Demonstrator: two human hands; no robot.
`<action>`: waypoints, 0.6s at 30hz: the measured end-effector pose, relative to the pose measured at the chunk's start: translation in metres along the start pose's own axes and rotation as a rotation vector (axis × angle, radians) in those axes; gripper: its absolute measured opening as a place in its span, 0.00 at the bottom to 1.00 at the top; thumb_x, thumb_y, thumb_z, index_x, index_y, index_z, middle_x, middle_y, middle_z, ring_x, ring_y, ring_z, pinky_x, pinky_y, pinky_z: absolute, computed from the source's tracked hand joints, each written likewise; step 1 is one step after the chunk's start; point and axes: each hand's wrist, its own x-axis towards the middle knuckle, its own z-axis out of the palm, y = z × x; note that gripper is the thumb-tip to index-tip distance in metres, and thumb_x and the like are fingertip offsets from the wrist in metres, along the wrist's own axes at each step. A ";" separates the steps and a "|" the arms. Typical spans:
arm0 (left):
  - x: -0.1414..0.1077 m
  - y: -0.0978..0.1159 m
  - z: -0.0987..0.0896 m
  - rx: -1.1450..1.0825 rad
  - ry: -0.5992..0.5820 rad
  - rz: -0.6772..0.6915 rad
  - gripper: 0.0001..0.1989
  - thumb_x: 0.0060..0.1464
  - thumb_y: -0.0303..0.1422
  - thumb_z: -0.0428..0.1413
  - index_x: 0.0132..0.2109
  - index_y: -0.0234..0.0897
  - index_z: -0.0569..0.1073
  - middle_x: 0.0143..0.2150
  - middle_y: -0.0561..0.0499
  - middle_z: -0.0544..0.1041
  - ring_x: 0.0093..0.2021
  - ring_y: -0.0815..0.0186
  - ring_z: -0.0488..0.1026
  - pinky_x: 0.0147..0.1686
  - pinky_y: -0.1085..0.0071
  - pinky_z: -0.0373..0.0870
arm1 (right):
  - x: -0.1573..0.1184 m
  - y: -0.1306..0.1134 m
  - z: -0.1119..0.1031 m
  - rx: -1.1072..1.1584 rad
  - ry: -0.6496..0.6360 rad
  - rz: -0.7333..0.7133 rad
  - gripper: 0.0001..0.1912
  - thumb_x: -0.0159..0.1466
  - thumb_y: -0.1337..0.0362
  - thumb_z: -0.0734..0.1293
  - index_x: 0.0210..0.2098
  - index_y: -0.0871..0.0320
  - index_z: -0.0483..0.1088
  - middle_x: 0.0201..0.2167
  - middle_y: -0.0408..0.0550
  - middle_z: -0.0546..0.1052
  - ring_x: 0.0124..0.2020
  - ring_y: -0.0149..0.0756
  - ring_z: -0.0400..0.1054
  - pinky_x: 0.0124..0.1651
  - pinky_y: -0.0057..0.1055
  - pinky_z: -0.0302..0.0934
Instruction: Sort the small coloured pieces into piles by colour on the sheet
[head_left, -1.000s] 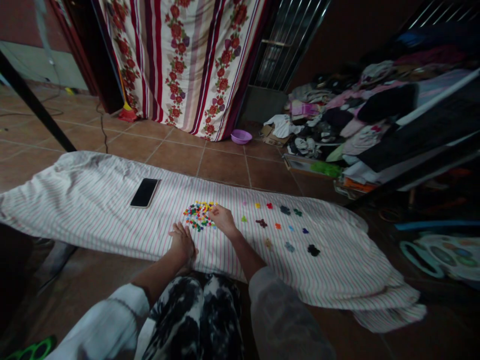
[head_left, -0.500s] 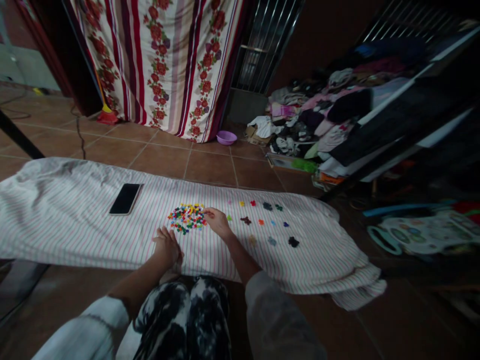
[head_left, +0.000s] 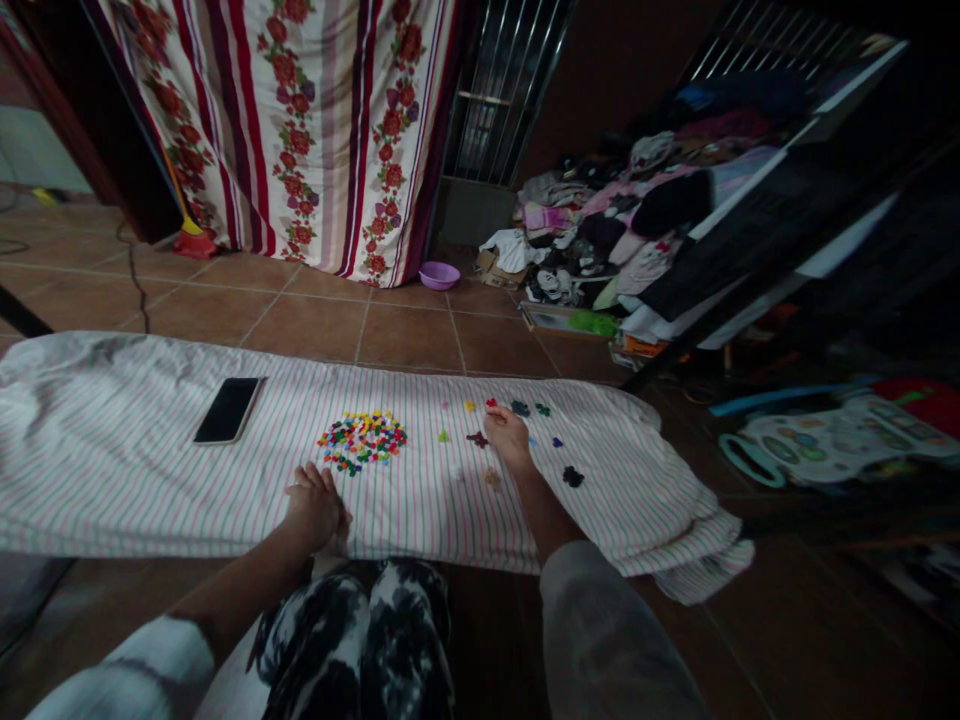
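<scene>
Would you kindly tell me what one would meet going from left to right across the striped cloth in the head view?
Phone → pile of mixed coloured pieces → light green cluster → yellow cluster → right hand → dark blue cluster → black cluster.

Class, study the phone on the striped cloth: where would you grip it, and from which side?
Probably grip the phone by both long edges at mid-length, the left hand coming from above and the near side. It lies flat on the striped cloth, thin and oblong, with both long edges uncovered.
</scene>
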 end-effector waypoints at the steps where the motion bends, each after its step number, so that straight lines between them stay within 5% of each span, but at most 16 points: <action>1: 0.000 0.000 0.000 0.008 -0.001 0.001 0.37 0.57 0.42 0.46 0.64 0.15 0.52 0.64 0.16 0.52 0.64 0.31 0.52 0.48 0.49 0.65 | 0.007 0.008 -0.009 -0.003 0.036 0.036 0.13 0.52 0.62 0.61 0.34 0.57 0.74 0.32 0.47 0.78 0.34 0.37 0.73 0.43 0.33 0.66; 9: 0.001 0.001 0.004 0.063 0.029 0.021 0.37 0.56 0.41 0.46 0.63 0.14 0.54 0.63 0.16 0.54 0.63 0.31 0.55 0.46 0.48 0.67 | 0.060 0.065 -0.049 -0.169 0.201 0.197 0.16 0.51 0.66 0.61 0.37 0.59 0.75 0.31 0.49 0.78 0.35 0.38 0.72 0.43 0.33 0.65; 18: 0.003 0.000 0.006 0.055 0.046 0.029 0.37 0.56 0.41 0.47 0.63 0.13 0.55 0.62 0.15 0.54 0.62 0.30 0.55 0.47 0.47 0.67 | 0.072 0.074 -0.047 -0.398 0.161 0.098 0.21 0.53 0.73 0.58 0.42 0.63 0.75 0.36 0.54 0.78 0.42 0.40 0.71 0.50 0.33 0.61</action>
